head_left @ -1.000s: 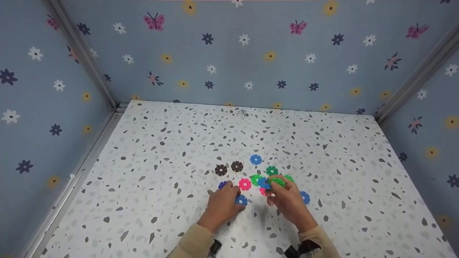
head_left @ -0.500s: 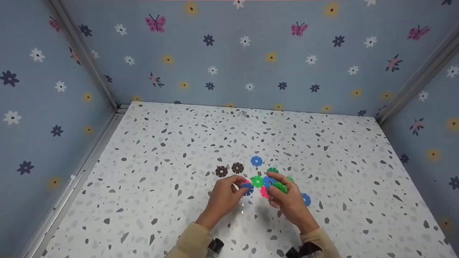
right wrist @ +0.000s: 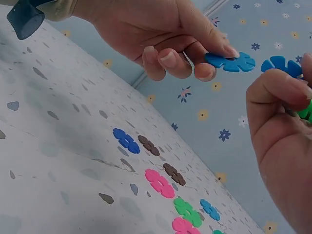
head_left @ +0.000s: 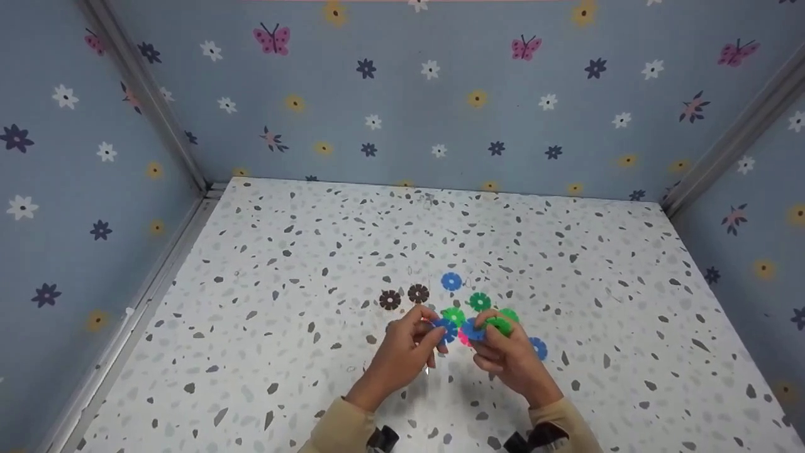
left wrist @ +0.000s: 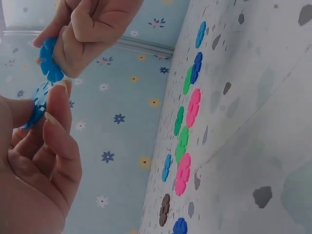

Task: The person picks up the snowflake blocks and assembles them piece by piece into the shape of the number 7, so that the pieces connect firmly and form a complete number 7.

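Observation:
Between thumb and fingers, my left hand [head_left: 402,352] pinches a blue slotted flower-shaped building disc [head_left: 448,330]. My right hand [head_left: 512,352] grips a green disc [head_left: 500,325] with another blue disc [head_left: 473,329] sticking out beside it toward the left hand. Both hands are raised above the table. In the right wrist view, the left hand's blue disc [right wrist: 231,62] and the right hand's blue disc [right wrist: 282,65] face each other edge to edge across a small gap. The green disc [right wrist: 307,112] is mostly hidden there by the right hand's fingers.
Several loose discs lie on the speckled white table [head_left: 302,264]: brown ones [head_left: 390,299], a blue one [head_left: 451,281], a dark green one [head_left: 480,302], a light green one [head_left: 453,316], and pink ones [left wrist: 183,174]. Flower-patterned panels [head_left: 402,94] stand around the table.
My left hand has lifted its blue disc and moved right, toward the right hand. The right hand stays nearly in place, its fingers shifting on its discs.

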### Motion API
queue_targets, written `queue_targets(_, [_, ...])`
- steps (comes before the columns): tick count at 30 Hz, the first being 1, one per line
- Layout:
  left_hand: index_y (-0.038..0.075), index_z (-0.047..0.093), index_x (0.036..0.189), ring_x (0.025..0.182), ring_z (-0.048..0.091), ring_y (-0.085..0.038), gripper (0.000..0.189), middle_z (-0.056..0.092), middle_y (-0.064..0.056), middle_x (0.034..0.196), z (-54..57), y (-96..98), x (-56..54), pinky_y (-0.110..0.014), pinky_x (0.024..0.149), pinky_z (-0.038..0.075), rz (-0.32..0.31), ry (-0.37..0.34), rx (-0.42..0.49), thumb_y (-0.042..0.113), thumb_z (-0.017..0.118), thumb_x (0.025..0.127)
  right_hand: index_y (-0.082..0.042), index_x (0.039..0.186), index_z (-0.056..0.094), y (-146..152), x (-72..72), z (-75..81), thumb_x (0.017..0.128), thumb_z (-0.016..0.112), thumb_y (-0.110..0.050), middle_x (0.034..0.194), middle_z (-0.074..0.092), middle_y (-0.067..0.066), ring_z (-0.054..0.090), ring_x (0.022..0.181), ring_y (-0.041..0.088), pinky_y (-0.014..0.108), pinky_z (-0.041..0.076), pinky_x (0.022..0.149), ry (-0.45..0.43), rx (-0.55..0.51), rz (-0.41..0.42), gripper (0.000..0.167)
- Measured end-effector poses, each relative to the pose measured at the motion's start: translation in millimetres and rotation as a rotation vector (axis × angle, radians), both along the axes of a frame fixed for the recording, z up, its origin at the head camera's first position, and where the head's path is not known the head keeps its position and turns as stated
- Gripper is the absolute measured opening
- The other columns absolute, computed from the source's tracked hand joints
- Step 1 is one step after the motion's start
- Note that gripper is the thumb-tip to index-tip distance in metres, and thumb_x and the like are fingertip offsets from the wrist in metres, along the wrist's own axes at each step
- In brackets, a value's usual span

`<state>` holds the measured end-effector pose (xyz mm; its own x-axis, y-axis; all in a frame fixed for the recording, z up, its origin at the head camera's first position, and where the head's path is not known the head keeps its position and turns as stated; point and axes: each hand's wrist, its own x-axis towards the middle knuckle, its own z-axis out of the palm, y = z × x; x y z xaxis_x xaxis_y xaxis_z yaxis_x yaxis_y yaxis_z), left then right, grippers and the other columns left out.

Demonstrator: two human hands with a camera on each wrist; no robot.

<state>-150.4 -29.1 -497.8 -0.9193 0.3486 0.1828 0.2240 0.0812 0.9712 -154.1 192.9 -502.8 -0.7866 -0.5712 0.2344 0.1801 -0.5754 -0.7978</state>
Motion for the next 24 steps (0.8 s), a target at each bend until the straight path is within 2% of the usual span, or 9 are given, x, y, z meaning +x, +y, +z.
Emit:
queue_targets(6, [0.011, 0.064, 0.103, 0.055, 0.056, -0.011, 0.008, 0.064, -0.003, 0.079, 4.6, 2.0, 2.3, -0.023, 0.047, 0.044, -0.009, 0.100, -0.040, 0.017, 0.060, 0.101, -0.007, 0.115, 0.058, 1.0, 0.1, 2.0, 0.109, 0.037, -0.015, 0.068, 0.027, 0.001, 0.021, 0.052, 0.009, 0.017, 0.028, 0.049, -0.022, -0.078, 0.068, 0.024])
queue_targets(12, [0.011, 0.066, 0.093, 0.058, 0.056, -0.008, 0.017, 0.063, -0.002, 0.077, 4.5, 3.8, 1.7, -0.024, 0.050, 0.047, -0.016, 0.196, -0.069, 0.024, 0.058, 0.102, -0.006, 0.116, 0.059, -1.9, 0.8, 1.2, 0.109, 0.035, -0.017, 0.068, 0.024, 0.001, 0.020, 0.051, 0.009, 0.016, 0.028, 0.048, -0.016, -0.122, 0.117, 0.027])
queue_targets(15, [0.013, 0.061, 0.084, 0.060, 0.051, -0.005, 0.027, 0.058, 0.002, 0.075, 4.8, 5.2, 3.0, -0.022, 0.053, 0.044, -0.009, 0.263, -0.161, 0.028, 0.052, 0.104, -0.006, 0.116, 0.059, -3.2, 1.2, 0.1, 0.110, 0.033, -0.020, 0.069, 0.027, 0.000, 0.019, 0.051, 0.010, 0.015, 0.031, 0.050, -0.027, -0.127, 0.127, 0.030])
queue_targets(19, [0.015, 0.052, 0.078, 0.056, 0.039, -0.003, 0.034, 0.045, 0.009, 0.069, 3.3, 5.9, 4.5, -0.018, 0.051, 0.034, 0.002, 0.349, -0.318, 0.031, 0.045, 0.107, -0.006, 0.115, 0.059, -2.9, 1.4, -0.9, 0.110, 0.031, -0.022, 0.070, 0.028, 0.000, 0.019, 0.051, 0.010, 0.014, 0.034, 0.051, -0.034, -0.128, 0.130, 0.033])
queue_targets(21, [0.014, 0.051, 0.078, 0.054, 0.035, -0.002, 0.034, 0.041, 0.009, 0.066, 2.2, 6.0, 4.7, -0.018, 0.050, 0.031, -0.005, 0.376, -0.347, 0.031, 0.044, 0.107, -0.006, 0.114, 0.059, -2.7, 1.6, -1.7, 0.110, 0.031, -0.023, 0.070, 0.027, 0.000, 0.020, 0.051, 0.010, 0.014, 0.034, 0.051, -0.031, -0.126, 0.130, 0.033])
queue_targets(24, [0.013, 0.053, 0.079, 0.053, 0.032, -0.002, 0.033, 0.038, 0.010, 0.064, -0.1, 4.8, 3.5, -0.017, 0.049, 0.029, -0.012, 0.392, -0.332, 0.030, 0.045, 0.107, -0.006, 0.114, 0.059, -4.3, 0.6, -3.4, 0.109, 0.032, -0.022, 0.069, 0.026, 0.001, 0.020, 0.051, 0.009, 0.014, 0.032, 0.050, -0.022, -0.131, 0.139, 0.032])
